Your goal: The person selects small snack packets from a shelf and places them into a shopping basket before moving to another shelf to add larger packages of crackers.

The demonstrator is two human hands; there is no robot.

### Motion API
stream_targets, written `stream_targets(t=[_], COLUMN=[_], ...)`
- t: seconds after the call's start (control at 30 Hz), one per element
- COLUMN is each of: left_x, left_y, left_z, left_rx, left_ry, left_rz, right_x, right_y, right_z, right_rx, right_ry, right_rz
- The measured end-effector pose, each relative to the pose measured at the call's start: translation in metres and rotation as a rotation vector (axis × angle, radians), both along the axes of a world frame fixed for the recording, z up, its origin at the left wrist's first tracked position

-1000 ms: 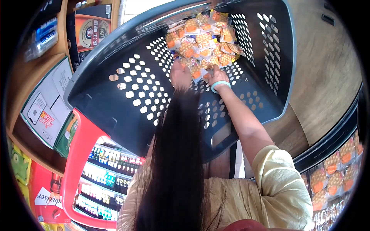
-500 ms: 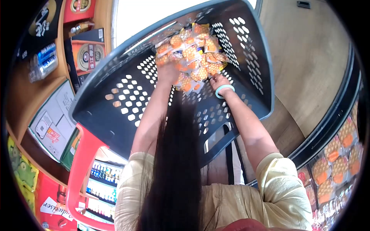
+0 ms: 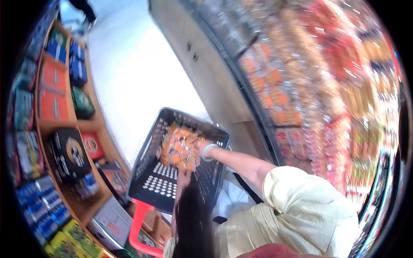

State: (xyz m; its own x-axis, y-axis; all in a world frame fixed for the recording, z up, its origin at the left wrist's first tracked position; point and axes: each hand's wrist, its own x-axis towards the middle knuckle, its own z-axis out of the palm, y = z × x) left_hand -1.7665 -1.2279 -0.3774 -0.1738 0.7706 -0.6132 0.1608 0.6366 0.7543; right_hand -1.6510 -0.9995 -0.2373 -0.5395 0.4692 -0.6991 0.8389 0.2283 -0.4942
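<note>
A dark grey shopping basket [image 3: 160, 200] with perforated walls tilts in front of me. At its far end lies a heap of small clear packets [image 3: 178, 148] with orange and yellowish contents. My right hand [image 3: 201, 148], above a pale teal wristband, touches the right side of the heap; its fingers blend into the packets. My left hand [image 3: 184, 177] is at the near edge of the heap, its fingers partly hidden and blurred. Whether either hand grips a packet cannot be made out. Long dark hair [image 3: 193, 219] covers part of my left forearm.
Wooden shelves [image 3: 103, 142] with boxes and drink cans [image 3: 43, 200] line the left side. A large display of packaged snacks [image 3: 309, 86] rises on the right. The basket's red handle [image 3: 140, 225] points towards me. A person's leg [image 3: 86, 10] shows far up the bright aisle floor [image 3: 129, 64].
My view has swung right and backed off, so the basket looks smaller and the snack display fills the right side. My right hand has shifted onto the packets; my left has moved to their near edge.
</note>
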Motion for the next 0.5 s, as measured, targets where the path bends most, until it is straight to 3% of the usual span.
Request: stream_targets(t=[0.03, 0.1, 0.13, 0.17, 0.23, 0.3, 0.43, 0.47, 0.5], left_x=[-0.002, -0.010, -0.017, -0.022, -0.031, -0.038, -0.027, -0.023, -0.020], left_y=[0.022, 0.014, 0.018, 0.018, 0.013, 0.015, 0.017, 0.016, 0.020], left_z=[0.070, 0.056, 0.075, 0.092, 0.087, 0.112, 0.169, 0.170, 0.174], left_rx=[-0.113, -0.031, -0.044, 0.004, 0.004, -0.013, -0.142, -0.091, -0.195], left_ry=[-0.002, -0.153, -0.006, -0.130, -0.336, -0.295, -0.535, -0.575, -0.700], left_rz=[0.052, 0.191, 0.099, 0.150, 0.271, 0.246, 0.355, 0.334, 0.407], right_x=[-0.004, -0.013, -0.016, -0.020, -0.037, -0.041, -0.042, -0.038, -0.027], right_y=[-0.001, -0.001, -0.001, -0.004, -0.003, 0.002, 0.007, 0.006, 0.007], right_z=[0.024, 0.095, 0.122, 0.143, 0.121, 0.260, 0.388, 0.411, 0.445], right_rx=[0.009, -0.072, -0.053, -0.030, -0.044, 0.057, 0.248, 0.302, 0.312], right_ry=[0.005, 0.018, 0.125, 0.224, 0.484, 0.317, 0.412, 0.379, 0.375], right_rz=[0.014, 0.093, 0.195, 0.297, 0.503, 0.636, 0.691, 0.667, 0.709])
